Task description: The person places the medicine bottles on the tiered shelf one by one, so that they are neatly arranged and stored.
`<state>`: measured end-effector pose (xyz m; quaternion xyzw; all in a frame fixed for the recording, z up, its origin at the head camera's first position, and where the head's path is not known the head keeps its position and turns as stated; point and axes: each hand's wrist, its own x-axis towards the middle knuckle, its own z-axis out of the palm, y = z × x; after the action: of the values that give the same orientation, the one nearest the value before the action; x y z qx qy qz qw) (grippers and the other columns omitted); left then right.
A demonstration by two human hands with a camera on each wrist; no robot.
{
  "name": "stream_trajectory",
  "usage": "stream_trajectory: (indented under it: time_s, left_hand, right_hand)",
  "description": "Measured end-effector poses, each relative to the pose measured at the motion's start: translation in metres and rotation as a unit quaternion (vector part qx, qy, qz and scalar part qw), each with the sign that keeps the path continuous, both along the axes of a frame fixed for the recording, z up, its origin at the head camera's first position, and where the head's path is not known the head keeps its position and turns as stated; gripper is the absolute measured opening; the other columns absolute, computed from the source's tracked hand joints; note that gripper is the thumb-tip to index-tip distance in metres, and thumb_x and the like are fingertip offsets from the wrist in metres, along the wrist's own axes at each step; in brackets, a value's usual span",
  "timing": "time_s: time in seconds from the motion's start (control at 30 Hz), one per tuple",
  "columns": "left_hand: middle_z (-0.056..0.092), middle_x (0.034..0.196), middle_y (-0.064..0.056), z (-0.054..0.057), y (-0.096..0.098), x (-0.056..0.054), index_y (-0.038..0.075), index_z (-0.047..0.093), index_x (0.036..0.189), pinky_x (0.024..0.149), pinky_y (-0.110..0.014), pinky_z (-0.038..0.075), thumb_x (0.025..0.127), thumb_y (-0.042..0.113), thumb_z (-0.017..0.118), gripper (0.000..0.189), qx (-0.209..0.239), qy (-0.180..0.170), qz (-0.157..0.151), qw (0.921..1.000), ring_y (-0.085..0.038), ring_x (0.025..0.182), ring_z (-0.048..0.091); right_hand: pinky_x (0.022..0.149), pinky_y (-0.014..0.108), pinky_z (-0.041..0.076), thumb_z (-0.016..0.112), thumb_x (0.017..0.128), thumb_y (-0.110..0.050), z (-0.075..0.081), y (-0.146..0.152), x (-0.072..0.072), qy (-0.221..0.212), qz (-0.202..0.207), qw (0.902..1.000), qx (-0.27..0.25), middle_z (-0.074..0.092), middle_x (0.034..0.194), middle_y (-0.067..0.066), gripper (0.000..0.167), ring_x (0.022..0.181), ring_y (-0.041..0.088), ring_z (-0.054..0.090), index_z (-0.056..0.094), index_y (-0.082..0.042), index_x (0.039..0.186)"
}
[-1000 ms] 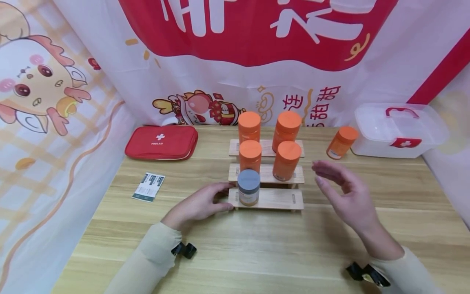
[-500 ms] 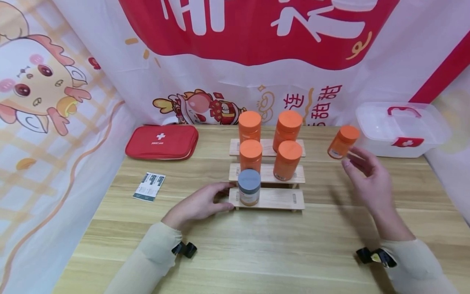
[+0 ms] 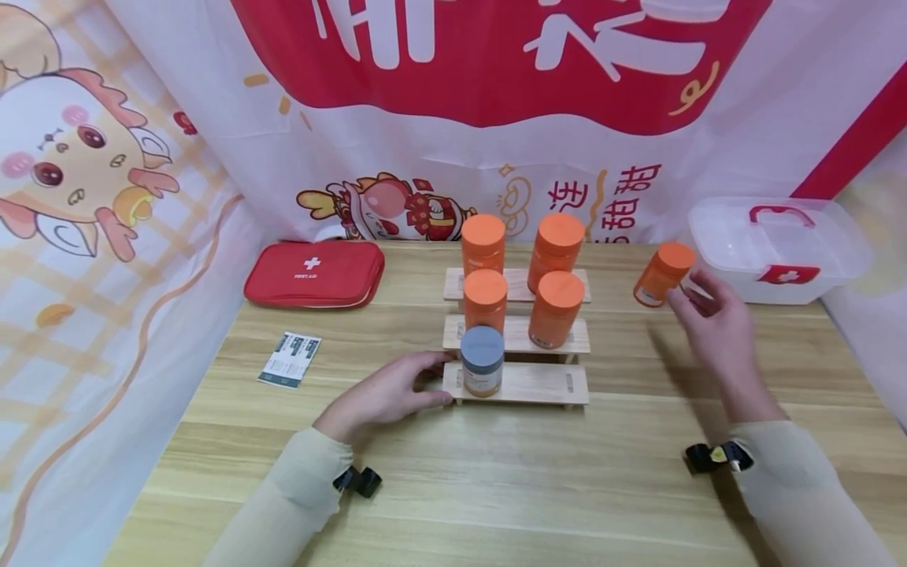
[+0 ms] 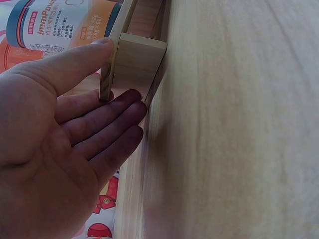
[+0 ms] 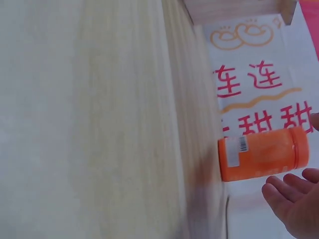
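Observation:
A three-step wooden display stand (image 3: 538, 383) stands mid-table. Orange-capped bottles fill its two upper steps, one of them the front right bottle (image 3: 555, 311). On the lowest step sits a grey-lidded jar (image 3: 483, 362), its printed label facing the left wrist camera. My left hand (image 3: 390, 391) holds the left end of this step, the thumb at the front corner and the fingers at the back. A separate orange bottle (image 3: 663, 276) stands on the table at the right. Close beside it, my right hand (image 3: 719, 327) has its thumb and fingers spread apart.
A clear-lidded first-aid box (image 3: 779, 252) stands behind the right hand. At the back left lies a red first-aid pouch (image 3: 315, 274), with a printed blister pack (image 3: 290, 360) in front of it. A printed cloth (image 3: 397, 142) hangs along the table's back edge.
My right hand has moved right and toward the back, from beside the stand to the separate orange bottle. The left hand keeps its place at the stand.

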<state>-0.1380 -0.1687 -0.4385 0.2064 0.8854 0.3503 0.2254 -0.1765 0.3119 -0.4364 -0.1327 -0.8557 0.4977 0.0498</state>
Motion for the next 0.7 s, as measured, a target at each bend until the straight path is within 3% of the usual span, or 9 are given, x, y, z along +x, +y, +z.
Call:
stream_trajectory:
  time_s: [0.13,0.4,0.7]
  left_hand:
    - [0.061,0.157,-0.001,0.0,-0.001,0.0,0.021,0.054,0.159,0.126,-0.051,0.045,0.1,0.033,0.08,0.066,-0.003,-0.001,0.002,1.0,-0.022,0.144,0.058]
    - [0.061,0.157,0.0,0.0,-0.002,0.0,0.021,0.054,0.159,0.127,-0.051,0.044,0.099,0.032,0.081,0.066,0.001,-0.005,0.004,1.0,-0.022,0.144,0.058]
    - [0.06,0.159,-0.003,0.001,-0.001,0.0,0.019,0.053,0.16,0.127,-0.052,0.044,0.1,0.033,0.079,0.066,0.008,-0.002,-0.002,1.0,-0.024,0.146,0.057]
  right_hand:
    - [0.11,0.019,0.051,0.063,0.107,-0.048,-0.006,0.0,-0.011,0.013,0.001,0.9999,-0.002,0.037,0.176,0.011,0.077,0.154,0.038,0.049,0.032,-0.021,0.171]
    - [0.125,0.051,0.044,0.063,0.106,-0.052,-0.011,-0.002,-0.027,0.012,0.014,0.9998,-0.002,0.035,0.177,0.007,0.074,0.157,0.035,0.046,0.033,-0.033,0.171]
    - [0.127,0.053,0.042,0.062,0.106,-0.052,-0.012,-0.002,-0.038,0.001,0.006,0.9999,-0.011,0.037,0.175,0.014,0.078,0.156,0.036,0.045,0.029,-0.025,0.172]
